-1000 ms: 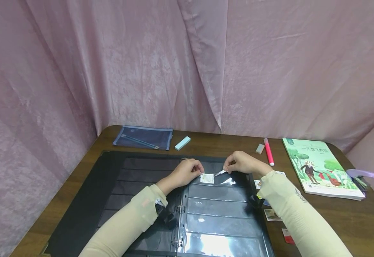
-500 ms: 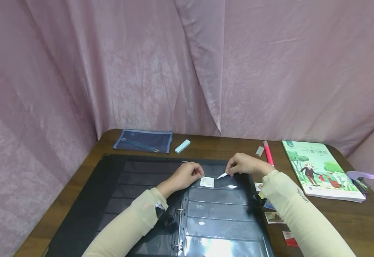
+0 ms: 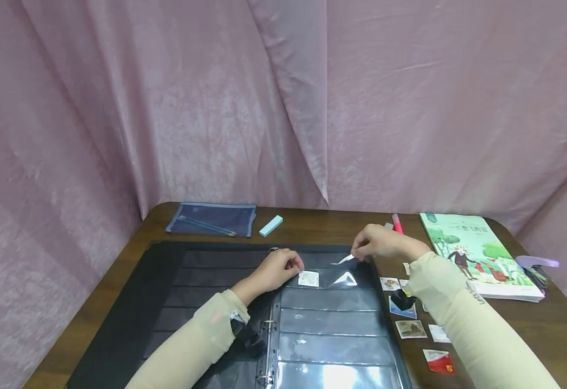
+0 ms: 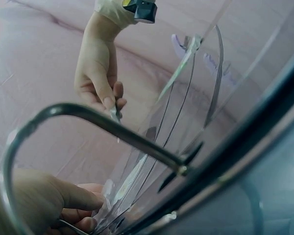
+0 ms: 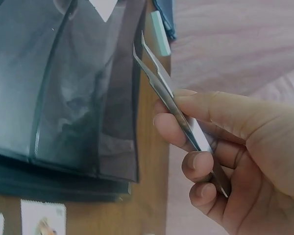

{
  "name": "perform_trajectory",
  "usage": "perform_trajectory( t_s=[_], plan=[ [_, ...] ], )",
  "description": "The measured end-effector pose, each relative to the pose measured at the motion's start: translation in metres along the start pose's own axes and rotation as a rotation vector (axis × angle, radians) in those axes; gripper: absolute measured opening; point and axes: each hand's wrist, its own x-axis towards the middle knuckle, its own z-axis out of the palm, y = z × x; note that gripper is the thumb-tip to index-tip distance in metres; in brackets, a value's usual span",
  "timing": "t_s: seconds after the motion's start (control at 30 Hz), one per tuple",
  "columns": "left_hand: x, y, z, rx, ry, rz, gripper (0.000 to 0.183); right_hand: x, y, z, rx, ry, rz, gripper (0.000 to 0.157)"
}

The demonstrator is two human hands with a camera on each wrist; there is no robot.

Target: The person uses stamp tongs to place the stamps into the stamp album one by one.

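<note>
A stamp album (image 3: 332, 321) lies open, its black pages divided into clear pocket strips. In the top strip of the right page sits a pale stamp (image 3: 308, 279). My left hand (image 3: 275, 270) is at the stamp's left edge; in the left wrist view its thumb and fingers pinch the clear pocket film (image 4: 107, 196). My right hand (image 3: 378, 241) holds metal tweezers (image 5: 174, 107) between thumb and fingers, with their bent tips apart. The tweezers are above the page, to the right of the stamp and away from it.
Several loose stamps (image 3: 411, 329) lie right of the album. A green book (image 3: 480, 254), a purple-handled tool (image 3: 536, 262) and a pink marker (image 3: 397, 222) are farther right. Behind the album lie a blue mesh pouch (image 3: 212, 219) and a light blue block (image 3: 271, 225). Metal rings (image 3: 265, 379) rise along the spine.
My right hand has drawn the tweezers back and to the right, away from the stamp. The left hand keeps its place beside the stamp. The head view has shifted slightly.
</note>
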Motion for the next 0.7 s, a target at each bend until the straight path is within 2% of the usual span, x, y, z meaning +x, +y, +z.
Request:
perform_trajectory(
  t_s=[0.17, 0.47, 0.7],
  plan=[
    [0.0, -0.001, 0.001, 0.004, 0.0, 0.009, 0.008, -0.016, -0.001, -0.015, -0.065, 0.031, -0.017, 0.012],
    [-0.004, -0.006, -0.003, 0.022, 0.005, -0.011, 0.007, -0.034, 0.004, -0.032, -0.151, 0.066, 0.037, 0.013],
    [-0.004, -0.006, -0.006, 0.023, 0.002, -0.017, 0.006, -0.05, 0.015, -0.043, -0.107, 0.052, 0.066, 0.01]
  ],
)
